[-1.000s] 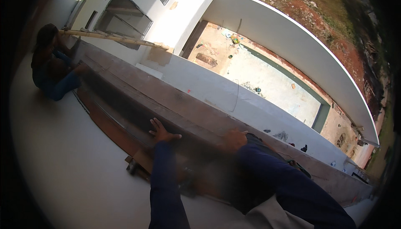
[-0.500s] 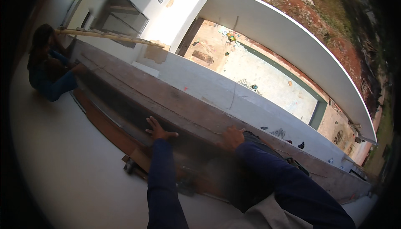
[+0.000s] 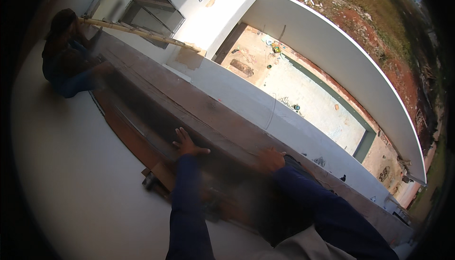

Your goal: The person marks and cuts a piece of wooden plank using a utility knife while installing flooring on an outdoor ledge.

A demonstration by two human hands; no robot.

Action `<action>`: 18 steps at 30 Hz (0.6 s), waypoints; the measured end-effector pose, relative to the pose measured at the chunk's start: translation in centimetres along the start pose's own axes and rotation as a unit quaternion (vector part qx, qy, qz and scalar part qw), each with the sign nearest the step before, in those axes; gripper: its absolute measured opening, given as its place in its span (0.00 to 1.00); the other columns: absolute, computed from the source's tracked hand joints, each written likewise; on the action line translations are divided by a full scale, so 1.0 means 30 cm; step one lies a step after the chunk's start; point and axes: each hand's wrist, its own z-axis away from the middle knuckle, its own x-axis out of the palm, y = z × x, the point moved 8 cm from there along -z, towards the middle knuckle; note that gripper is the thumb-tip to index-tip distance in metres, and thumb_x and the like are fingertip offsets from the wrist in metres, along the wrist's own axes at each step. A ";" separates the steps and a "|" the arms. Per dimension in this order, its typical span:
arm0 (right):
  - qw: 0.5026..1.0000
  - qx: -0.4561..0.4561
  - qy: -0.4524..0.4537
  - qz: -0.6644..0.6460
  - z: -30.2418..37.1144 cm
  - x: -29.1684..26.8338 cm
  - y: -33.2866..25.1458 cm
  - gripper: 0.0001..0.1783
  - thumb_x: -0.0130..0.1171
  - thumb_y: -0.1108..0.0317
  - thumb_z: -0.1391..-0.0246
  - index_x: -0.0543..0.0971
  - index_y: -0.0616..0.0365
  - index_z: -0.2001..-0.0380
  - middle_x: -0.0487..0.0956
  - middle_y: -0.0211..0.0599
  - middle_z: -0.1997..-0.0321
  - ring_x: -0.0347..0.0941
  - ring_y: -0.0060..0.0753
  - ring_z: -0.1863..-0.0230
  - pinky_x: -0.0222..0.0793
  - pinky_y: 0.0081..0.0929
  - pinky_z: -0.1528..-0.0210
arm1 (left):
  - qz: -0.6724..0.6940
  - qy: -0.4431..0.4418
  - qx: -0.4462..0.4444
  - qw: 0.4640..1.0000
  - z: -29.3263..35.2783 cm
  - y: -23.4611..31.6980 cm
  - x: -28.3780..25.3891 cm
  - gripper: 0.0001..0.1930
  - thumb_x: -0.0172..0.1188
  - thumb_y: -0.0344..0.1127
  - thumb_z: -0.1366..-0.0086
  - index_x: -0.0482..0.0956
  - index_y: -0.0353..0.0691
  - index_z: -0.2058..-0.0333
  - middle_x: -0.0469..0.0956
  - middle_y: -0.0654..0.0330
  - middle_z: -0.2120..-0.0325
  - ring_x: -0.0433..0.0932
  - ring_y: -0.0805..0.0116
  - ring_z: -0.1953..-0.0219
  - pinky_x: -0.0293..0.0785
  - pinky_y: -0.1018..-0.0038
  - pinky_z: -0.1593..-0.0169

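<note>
From the head view, the main danger, as I judge it, is a fall: the brown concrete ledge [image 3: 208,116] slants from 10 o'clock to 4 o'clock, and the courtyard lies well below its far side. Too much weight thrown toward 2 o'clock could cost the person their balance. The left hand [image 3: 188,145], at 8 o'clock, has its fingers spread wide around nothing; whether the palm presses on the ledge's shaded near side cannot be told, so it may give little support. The right hand [image 3: 271,159], between 4 and 5 o'clock, is blurred at the ledge's top; I cannot tell how far its fingers are open or whether they grip. A slip there, or a knock to anything loose, could send something over the edge.

The ledge top looks rough, with a long crack-like line. A reddish-brown board [image 3: 125,129] runs along its near side at 9 o'clock, beside a smooth pale surface [image 3: 71,165].

Beyond, a co-worker [image 3: 66,65] sits at 10 o'clock by a bamboo pole [image 3: 142,33]. A framed window [image 3: 154,13] is at 11 o'clock. Toward 3 o'clock lies a pale sunken basin [image 3: 313,113], backed by a white boundary wall [image 3: 341,56], with red soil [image 3: 385,65] outside.
</note>
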 end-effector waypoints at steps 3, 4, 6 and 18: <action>1.000 0.005 0.008 0.000 0.014 -0.022 -0.020 0.37 0.59 0.32 0.46 0.79 0.49 0.45 0.76 0.52 0.43 0.68 0.59 0.37 0.61 0.80 0.41 | -0.001 -0.030 -0.016 0.999 0.029 0.012 -0.026 0.84 0.83 0.59 0.68 0.20 0.49 0.28 0.21 0.59 0.25 0.32 0.26 0.27 0.53 0.35 0.31; 1.000 0.000 -0.001 -0.004 0.025 -0.036 -0.032 0.37 0.59 0.32 0.47 0.78 0.47 0.43 0.76 0.52 0.43 0.68 0.59 0.37 0.62 0.79 0.41 | 0.002 -0.032 -0.017 0.999 0.034 0.011 -0.039 0.84 0.83 0.59 0.67 0.19 0.50 0.28 0.21 0.60 0.25 0.32 0.27 0.27 0.54 0.36 0.31; 1.000 0.004 0.010 0.012 0.033 -0.039 -0.047 0.37 0.60 0.32 0.47 0.81 0.53 0.48 0.77 0.55 0.46 0.70 0.59 0.39 0.67 0.73 0.42 | -0.005 -0.023 -0.029 0.999 0.038 0.016 -0.060 0.84 0.83 0.58 0.68 0.19 0.51 0.28 0.21 0.61 0.25 0.32 0.28 0.27 0.53 0.35 0.31; 0.998 0.000 0.036 0.046 0.027 -0.037 -0.027 0.39 0.61 0.33 0.47 0.84 0.66 0.59 0.78 0.58 0.49 0.71 0.59 0.41 0.73 0.62 0.45 | 0.048 -0.005 -0.038 0.998 0.045 0.009 -0.034 0.86 0.86 0.52 0.72 0.22 0.52 0.27 0.22 0.65 0.24 0.27 0.28 0.27 0.46 0.35 0.30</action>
